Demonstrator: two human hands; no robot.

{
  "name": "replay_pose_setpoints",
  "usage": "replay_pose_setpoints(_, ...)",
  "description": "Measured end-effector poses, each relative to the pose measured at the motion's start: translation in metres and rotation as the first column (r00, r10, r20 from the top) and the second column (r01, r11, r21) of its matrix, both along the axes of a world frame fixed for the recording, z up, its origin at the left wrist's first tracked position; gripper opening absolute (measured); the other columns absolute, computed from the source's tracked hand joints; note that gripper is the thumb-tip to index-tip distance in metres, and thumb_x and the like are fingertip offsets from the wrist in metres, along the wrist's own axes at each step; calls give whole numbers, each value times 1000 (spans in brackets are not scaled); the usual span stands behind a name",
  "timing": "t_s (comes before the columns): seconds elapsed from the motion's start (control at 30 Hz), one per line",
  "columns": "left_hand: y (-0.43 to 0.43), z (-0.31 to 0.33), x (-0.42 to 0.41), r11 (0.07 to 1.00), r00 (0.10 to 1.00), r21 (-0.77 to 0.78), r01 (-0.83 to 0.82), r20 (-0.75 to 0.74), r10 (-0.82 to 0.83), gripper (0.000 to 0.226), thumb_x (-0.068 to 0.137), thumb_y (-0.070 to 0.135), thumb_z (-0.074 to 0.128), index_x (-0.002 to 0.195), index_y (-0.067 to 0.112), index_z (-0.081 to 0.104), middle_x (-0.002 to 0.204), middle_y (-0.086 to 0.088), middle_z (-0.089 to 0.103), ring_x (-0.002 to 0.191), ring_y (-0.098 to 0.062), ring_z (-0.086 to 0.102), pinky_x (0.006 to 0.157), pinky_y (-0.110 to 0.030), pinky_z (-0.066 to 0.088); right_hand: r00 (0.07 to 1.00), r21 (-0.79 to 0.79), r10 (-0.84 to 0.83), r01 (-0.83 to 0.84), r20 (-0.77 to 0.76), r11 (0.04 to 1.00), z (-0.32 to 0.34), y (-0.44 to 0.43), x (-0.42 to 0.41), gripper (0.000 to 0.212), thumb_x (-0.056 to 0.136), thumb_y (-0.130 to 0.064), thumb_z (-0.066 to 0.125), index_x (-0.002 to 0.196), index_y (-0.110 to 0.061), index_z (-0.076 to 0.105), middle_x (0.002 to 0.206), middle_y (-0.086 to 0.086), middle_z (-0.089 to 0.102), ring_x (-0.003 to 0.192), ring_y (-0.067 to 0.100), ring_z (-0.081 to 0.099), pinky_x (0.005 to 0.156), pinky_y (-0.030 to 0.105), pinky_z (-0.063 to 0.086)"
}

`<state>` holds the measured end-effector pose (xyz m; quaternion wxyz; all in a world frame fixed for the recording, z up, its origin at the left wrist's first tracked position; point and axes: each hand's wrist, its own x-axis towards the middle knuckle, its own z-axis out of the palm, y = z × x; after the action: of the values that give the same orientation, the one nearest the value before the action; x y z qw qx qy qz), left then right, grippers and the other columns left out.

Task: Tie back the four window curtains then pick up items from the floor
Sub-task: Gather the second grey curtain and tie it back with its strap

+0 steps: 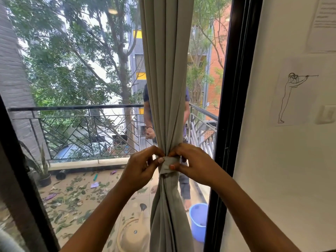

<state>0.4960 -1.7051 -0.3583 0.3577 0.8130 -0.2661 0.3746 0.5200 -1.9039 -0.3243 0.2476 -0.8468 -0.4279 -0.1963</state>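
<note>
A grey-beige curtain [166, 70] hangs in front of the window, gathered into a narrow bundle. A fabric tie-back band [167, 165] of the same colour wraps the bundle at its waist. My left hand [141, 170] pinches the band's left end with thumb and fingers. My right hand [192, 163] pinches the band from the right, its thumb pressed on the front of the band. Below the band the curtain [169, 215] falls in loose folds.
A black window frame [234, 88] stands just right of the curtain, with a white wall [272, 160] bearing a line drawing [294, 93] beyond. Through the glass are a balcony railing [81, 124], scattered leaves, a blue bucket [199, 220] and a person partly hidden behind the curtain.
</note>
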Motion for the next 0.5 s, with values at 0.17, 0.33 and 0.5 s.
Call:
replay_pose_setpoints(0.17, 3, 6, 9, 984, 968, -50, 168, -179, -175, 9, 90, 17, 56, 85, 24, 55, 73, 17, 60, 49, -2, 43, 52, -16, 36, 999, 211, -24, 31, -38, 977, -19, 13, 9, 12, 84, -24, 61, 93, -16, 63, 88, -13, 47, 80, 5, 45, 69, 14, 35)
replay_pose_setpoints(0.33, -2, -11, 10, 993, 974, -43, 112, -194, -118, 6, 93, 25, 50, 87, 28, 49, 60, 11, 50, 52, -4, 42, 52, -19, 36, 989, 583, -113, 145, -92, 799, -47, 33, 3, 24, 77, -6, 68, 90, -24, 58, 94, -7, 53, 82, -1, 52, 72, 5, 37)
replay_pose_setpoints(0.5, -7, -31, 6, 973, 990, -229, -15, -137, -16, 7, 84, 39, 55, 86, 44, 58, 76, 17, 65, 56, -5, 59, 51, -28, 52, 955, 728, -83, 271, -284, 630, -83, 39, -18, 25, 75, -15, 78, 79, -28, 57, 80, -7, 63, 73, 7, 62, 67, 18, 48)
